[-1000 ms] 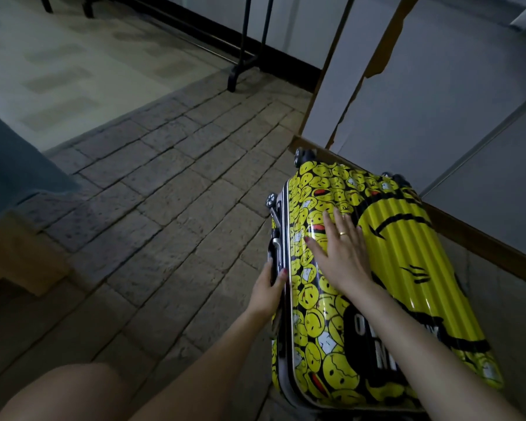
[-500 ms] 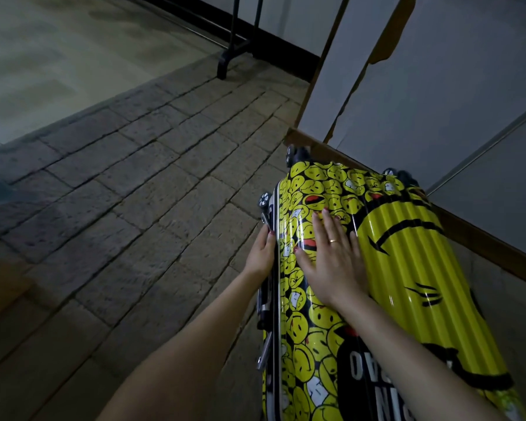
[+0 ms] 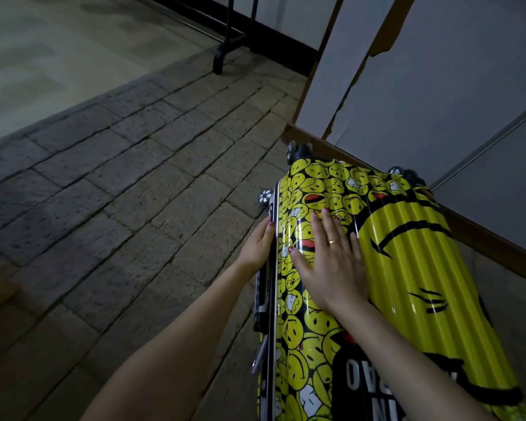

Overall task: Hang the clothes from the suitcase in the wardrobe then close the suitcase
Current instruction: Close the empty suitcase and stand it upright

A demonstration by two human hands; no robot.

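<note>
A yellow hard-shell suitcase (image 3: 407,268) printed with smiley faces lies flat on the floor, lid down, wheels pointing away from me. My right hand (image 3: 331,262) rests flat on the lid with fingers spread, a ring on one finger. My left hand (image 3: 258,244) is pressed against the suitcase's left side edge, fingers at the metal frame seam; what they touch there is hidden. No clothes are in view.
A wooden-edged white panel (image 3: 438,86) rises right behind the suitcase. The black foot of a clothes rack (image 3: 222,56) stands on the floor at the back. Brick-pattern flooring (image 3: 119,192) stretches to the left.
My left hand has slid further along the suitcase's side edge toward the wheels. My right hand stays flat on the lid. The view has moved closer.
</note>
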